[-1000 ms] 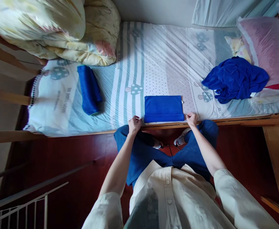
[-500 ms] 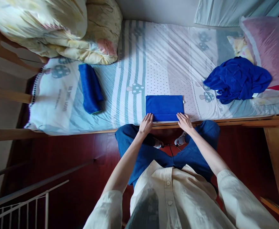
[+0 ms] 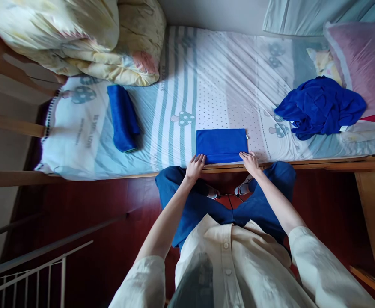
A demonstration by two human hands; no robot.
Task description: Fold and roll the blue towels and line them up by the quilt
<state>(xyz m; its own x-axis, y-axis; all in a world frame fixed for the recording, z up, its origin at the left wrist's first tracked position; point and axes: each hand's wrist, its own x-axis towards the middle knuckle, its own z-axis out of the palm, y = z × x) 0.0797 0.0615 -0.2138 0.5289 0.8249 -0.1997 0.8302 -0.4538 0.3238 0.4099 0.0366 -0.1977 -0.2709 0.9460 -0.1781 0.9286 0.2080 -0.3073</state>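
Note:
A folded blue towel [image 3: 221,143] lies as a flat rectangle at the bed's front edge, with a fold line along its near side and a small white tag at its right. My left hand [image 3: 194,167] grips the near left corner, fingers bent over the cloth. At the near right corner, my right hand [image 3: 250,163] pinches the same edge; the thumbs are mostly hidden. Further left rests a blue towel folded into a long bundle [image 3: 122,118]. A crumpled blue cloth [image 3: 322,108] is heaped on the right, apart from both hands.
The bed [image 3: 213,85] has a striped, dotted sheet. A yellow quilt [image 3: 136,42] is bunched at the back left, and a pink pillow [image 3: 361,64] sits at the right end. Wooden bed rails [image 3: 14,179] and a white metal rack [image 3: 62,278] stand to the left.
Both hands stay at the towel's near corners. My right hand has shifted slightly to the right, and its fingers are more bent. The towel has hardly moved.

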